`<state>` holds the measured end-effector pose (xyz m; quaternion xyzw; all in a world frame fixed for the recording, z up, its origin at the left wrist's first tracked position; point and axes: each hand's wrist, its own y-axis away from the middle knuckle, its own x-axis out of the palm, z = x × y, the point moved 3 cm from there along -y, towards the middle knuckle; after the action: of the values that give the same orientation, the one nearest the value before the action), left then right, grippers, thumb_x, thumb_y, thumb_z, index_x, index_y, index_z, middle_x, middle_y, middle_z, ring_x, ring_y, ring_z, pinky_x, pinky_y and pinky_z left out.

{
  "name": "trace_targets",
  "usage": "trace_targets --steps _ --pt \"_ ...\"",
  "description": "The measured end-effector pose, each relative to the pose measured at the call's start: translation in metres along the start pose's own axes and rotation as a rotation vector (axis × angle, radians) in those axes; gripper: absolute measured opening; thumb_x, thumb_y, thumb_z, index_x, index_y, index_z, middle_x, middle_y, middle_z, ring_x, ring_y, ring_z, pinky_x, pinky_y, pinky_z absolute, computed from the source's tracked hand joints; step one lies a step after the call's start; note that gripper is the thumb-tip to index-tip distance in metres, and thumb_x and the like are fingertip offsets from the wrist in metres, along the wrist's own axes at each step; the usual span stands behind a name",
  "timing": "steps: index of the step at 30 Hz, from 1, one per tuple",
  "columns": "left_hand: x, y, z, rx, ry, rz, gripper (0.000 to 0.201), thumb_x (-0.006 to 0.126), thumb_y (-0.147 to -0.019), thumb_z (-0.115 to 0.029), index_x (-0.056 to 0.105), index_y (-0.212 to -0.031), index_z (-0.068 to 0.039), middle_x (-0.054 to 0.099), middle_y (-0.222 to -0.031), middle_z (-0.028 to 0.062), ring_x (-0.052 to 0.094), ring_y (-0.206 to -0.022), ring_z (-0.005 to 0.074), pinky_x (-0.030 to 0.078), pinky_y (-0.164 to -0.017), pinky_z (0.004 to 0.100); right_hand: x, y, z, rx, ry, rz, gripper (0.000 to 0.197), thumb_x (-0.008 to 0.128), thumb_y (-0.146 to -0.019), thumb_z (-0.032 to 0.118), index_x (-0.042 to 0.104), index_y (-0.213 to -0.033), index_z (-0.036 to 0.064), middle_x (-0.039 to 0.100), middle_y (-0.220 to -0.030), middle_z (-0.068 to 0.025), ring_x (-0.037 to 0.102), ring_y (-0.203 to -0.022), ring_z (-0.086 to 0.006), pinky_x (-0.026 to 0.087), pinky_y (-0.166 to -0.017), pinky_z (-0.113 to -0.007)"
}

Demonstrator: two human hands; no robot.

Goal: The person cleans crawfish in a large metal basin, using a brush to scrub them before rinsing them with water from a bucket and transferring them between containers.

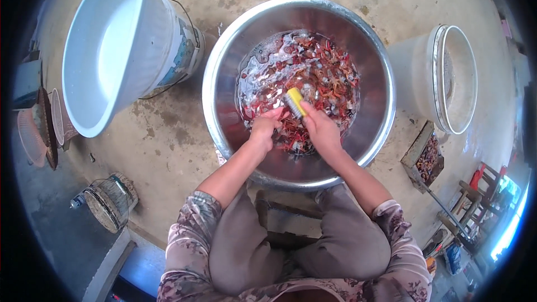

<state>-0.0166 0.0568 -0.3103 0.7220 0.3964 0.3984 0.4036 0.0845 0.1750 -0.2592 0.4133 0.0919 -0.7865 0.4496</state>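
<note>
A wide steel basin (217, 50) stands in front of my knees. Water and many red crayfish (330, 72) fill its bottom, with pale foam on the left side. My right hand (323, 131) grips a small scrubbing brush (294, 101) with a yellow back, its pale bristles facing left. Just left of the brush, my left hand (265, 127) is closed, and a reddish crayfish partly shows at its fingertips. Most of that crayfish is hidden by the fingers and blends with those below. Both hands are over the near half of the basin.
A light-blue tub (75, 72) rests tilted on a bucket (182, 50) at the left. A white bucket (417, 75) stands right of the basin. Nearer are a long-handled dustpan (415, 154) with debris and a wooden chair (475, 190). A dirty pail (103, 208) sits lower left.
</note>
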Motion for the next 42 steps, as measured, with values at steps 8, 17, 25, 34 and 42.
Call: trace_targets --steps 8,17,25,34,42 --pt "0.006 0.033 -0.022 0.052 -0.023 0.314 0.051 0.042 -0.062 0.009 0.045 -0.113 0.007 0.05 -0.114 0.0154 0.046 -0.109 0.0209 0.04 -0.076 0.0256 -0.015 0.016 -0.029 0.065 0.179 0.065 0.034 0.047 -0.08 0.022 0.046 -0.114 0.0213 0.057 -0.079 -0.0147 0.057 -0.066 -0.0309 0.046 -0.057 -0.042" --pt "0.008 0.197 -0.153 0.404 0.078 0.417 0.047 0.044 -0.067 0.004 0.043 -0.113 0.007 0.052 -0.11 0.0187 0.049 -0.105 0.0235 0.041 -0.08 0.0291 -0.039 0.06 -0.006 -0.094 0.395 0.08 0.04 0.059 -0.067 0.019 0.051 -0.107 0.0171 0.047 -0.106 -0.0061 0.04 -0.099 -0.028 0.034 -0.078 -0.046" --pt "0.066 0.251 -0.179 0.993 -0.571 0.304 0.029 0.043 -0.073 -0.003 0.057 -0.098 -0.003 0.061 -0.092 0.0113 0.058 -0.08 0.0199 0.045 -0.065 0.0303 -0.091 0.086 0.039 -0.118 0.167 -0.069 0.034 0.06 -0.067 0.016 0.057 -0.101 0.012 0.052 -0.093 -0.0123 0.047 -0.089 -0.0296 0.041 -0.074 -0.04" --pt "0.053 0.238 -0.124 1.09 -1.114 -0.054 0.013 0.051 -0.066 -0.002 0.061 -0.072 0.004 0.061 -0.071 0.0151 0.059 -0.065 0.0225 0.046 -0.057 0.0319 -0.21 0.144 0.016 -0.153 -0.053 -0.298 0.031 0.056 -0.066 0.005 0.056 -0.097 0.0027 0.053 -0.087 -0.014 0.049 -0.083 -0.0272 0.04 -0.076 -0.035" --pt "0.002 0.351 -0.238 1.174 -0.334 -0.112 0.024 0.053 -0.071 -0.005 0.056 -0.094 -0.001 0.06 -0.074 0.0096 0.058 -0.062 0.018 0.046 -0.055 0.03 -0.271 0.197 0.101 -0.469 -0.089 -0.411 0.029 0.052 -0.07 0.0 0.054 -0.099 0.0016 0.051 -0.09 -0.0099 0.051 -0.077 -0.0175 0.042 -0.069 -0.027"
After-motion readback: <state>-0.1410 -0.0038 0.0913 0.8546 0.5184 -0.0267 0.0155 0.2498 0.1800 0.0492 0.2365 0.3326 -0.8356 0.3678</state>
